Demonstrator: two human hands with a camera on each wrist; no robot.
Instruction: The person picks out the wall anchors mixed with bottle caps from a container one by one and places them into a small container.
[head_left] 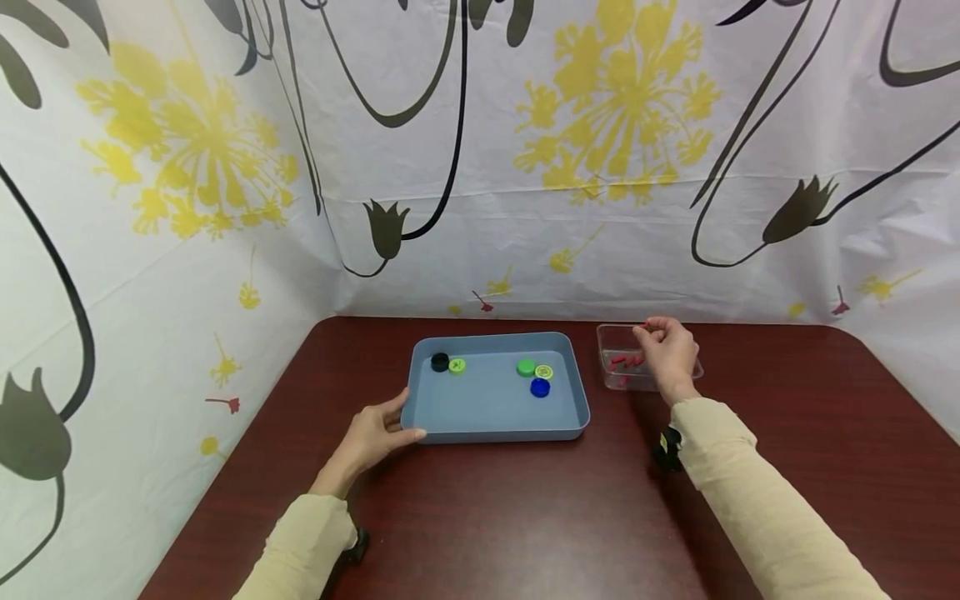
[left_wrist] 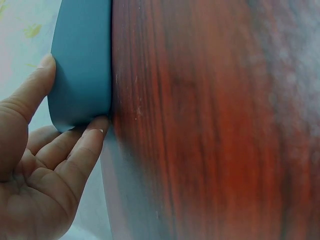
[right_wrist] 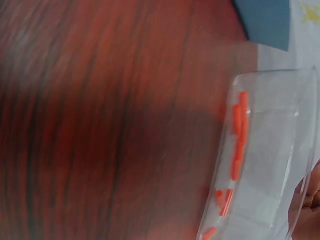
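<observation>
My left hand point(head_left: 375, 433) grips the near left corner of a blue-grey tray point(head_left: 465, 417), thumb and fingers on either side of the corner. In the tray, a black cap point(head_left: 440, 362) lies beside a yellow-green cap point(head_left: 457, 366) on the left. On the right are a green cap point(head_left: 527, 367), another yellow-green cap point(head_left: 543, 372) and a blue cap point(head_left: 540, 387). Over a clear plastic box point(head_left: 615, 380), my right hand point(head_left: 670, 354) pinches a small red stick point(head_left: 644, 326), mostly hidden by the fingertips. Several red sticks point(right_wrist: 241, 125) lie on the box's bottom.
Both stand on a dark reddish-brown wooden table point(head_left: 487, 517), the box to the right of the tray. A white curtain point(head_left: 480, 158) with yellow and grey flowers hangs along the table's back and left side.
</observation>
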